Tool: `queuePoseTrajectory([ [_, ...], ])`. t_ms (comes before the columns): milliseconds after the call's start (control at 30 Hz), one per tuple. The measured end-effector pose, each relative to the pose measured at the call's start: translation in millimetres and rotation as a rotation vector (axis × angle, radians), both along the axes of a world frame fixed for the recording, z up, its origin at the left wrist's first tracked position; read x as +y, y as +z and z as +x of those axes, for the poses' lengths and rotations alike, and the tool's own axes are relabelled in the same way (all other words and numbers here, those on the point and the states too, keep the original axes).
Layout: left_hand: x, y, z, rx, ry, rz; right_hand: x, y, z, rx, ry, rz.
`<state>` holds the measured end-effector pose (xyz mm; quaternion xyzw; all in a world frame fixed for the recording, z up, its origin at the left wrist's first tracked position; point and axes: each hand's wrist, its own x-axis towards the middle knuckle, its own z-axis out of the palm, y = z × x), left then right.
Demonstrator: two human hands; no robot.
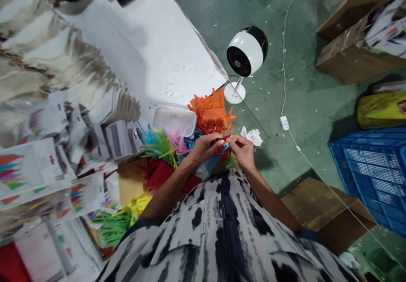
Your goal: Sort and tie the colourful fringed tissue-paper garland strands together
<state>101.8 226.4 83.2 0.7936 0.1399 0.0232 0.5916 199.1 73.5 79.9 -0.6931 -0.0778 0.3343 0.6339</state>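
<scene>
My left hand [205, 147] and my right hand [241, 150] are close together in front of my body, fingers pinched. Between their fingertips is a narrow red strip [226, 137], which both grip. A light-blue strip [224, 148] shows just below the fingers; what it joins is hidden. Orange fringed strips [213, 110] lie just beyond the hands. Green fringed strips [165, 146] and pink fringed strips [177, 140] are to the left of my left hand. Behind these sits a shallow translucent plastic tray [174, 119]. Several more coloured strips beneath my hands are partly covered.
Printed white cards [28, 167] and stacked cream pieces [69, 49] crowd the left side of the white-covered table [158, 40]. A black-and-white fan [245, 53] stands beyond its corner. To the right are a power cord [284, 62], an open cardboard box [312, 201] and a blue crate [374, 176].
</scene>
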Motion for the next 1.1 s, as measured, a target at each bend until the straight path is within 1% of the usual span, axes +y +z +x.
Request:
queuePoseTrajectory([
  [133,-5,-2.3,-2,0.008,-0.018,0.147,1,1.2,-1,0.004,-0.003,-0.002],
  [200,-8,-3.1,-3,0.024,0.009,0.238,1,-0.9,-1,0.006,-0.015,-0.013],
  [367,-15,-4.6,-2,0.066,0.073,0.533,2,-6.4,-4,0.0,-0.031,-0.057],
  [433,-16,-3.7,-1,0.027,0.1,0.567,3,-6.5,-5,-0.009,-0.032,-0.071],
  [500,-16,-2.4,0,-0.015,0.175,0.506,5,-6.3,-6,-0.021,-0.036,-0.08],
  [533,-15,-2.0,1,-0.027,0.227,0.433,6,-6.4,-6,-0.025,-0.039,-0.083],
  [567,-14,-1.9,2,-0.027,0.277,0.323,6,-6.9,-6,-0.028,-0.042,-0.086],
  [600,-13,-2.1,3,-0.016,0.309,0.178,7,-7.8,-6,-0.029,-0.042,-0.087],
  [633,-11,-2.8,4,0.007,0.312,0.009,7,-9.0,-6,-0.028,-0.04,-0.087],
  [700,-6,-5.3,5,0.073,0.257,-0.317,7,-11.6,-6,-0.018,-0.033,-0.081],
  [733,-4,-6.9,5,0.101,0.227,-0.435,6,-12.7,-5,-0.011,-0.029,-0.074],
  [767,-3,-8.7,5,0.116,0.211,-0.503,6,-13.4,-4,-0.002,-0.024,-0.065],
  [833,0,-12.1,5,0.109,0.223,-0.524,5,-13.4,-2,0.018,-0.009,-0.044],
  [967,2,-16.7,7,0.07,0.25,-0.45,3,-9.1,4,0.089,0.037,0.021],
  [1100,3,-17.1,6,0.061,0.203,-0.421,3,-7.5,8,0.177,0.091,0.05],
])
